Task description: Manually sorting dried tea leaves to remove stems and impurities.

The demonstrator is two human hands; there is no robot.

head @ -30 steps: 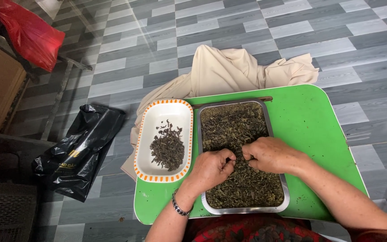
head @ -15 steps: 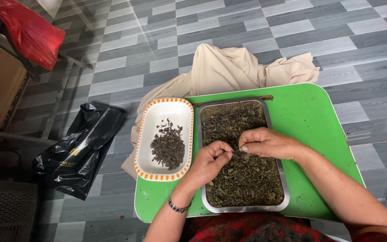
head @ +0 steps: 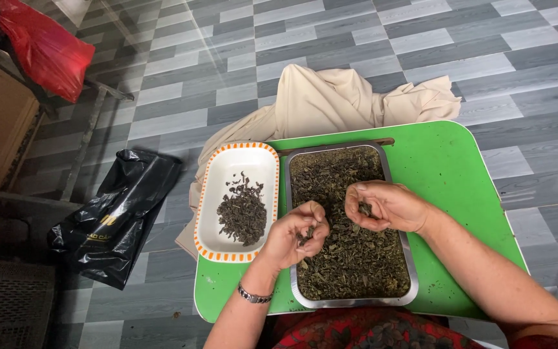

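A metal tray (head: 409,284) full of dried green-brown leaves (head: 350,258) sits on a small green table (head: 453,168). My left hand (head: 295,236) hovers over the tray's left side, fingers curled around a pinch of leaves. My right hand (head: 385,205) is over the tray's middle, fingers cupped with a few leaves inside. To the left stands a white oblong dish with an orange-dashed rim (head: 205,200), holding a small pile of darker sorted leaves (head: 242,212).
A beige cloth (head: 337,100) lies bunched behind the table. A black plastic bag (head: 114,213) rests on the grey tiled floor at left, a red bag (head: 43,48) hangs at top left beside brown cardboard.
Both hands have lifted off the leaves in the tray and drawn slightly apart, each now holding a pinch of leaves above it.
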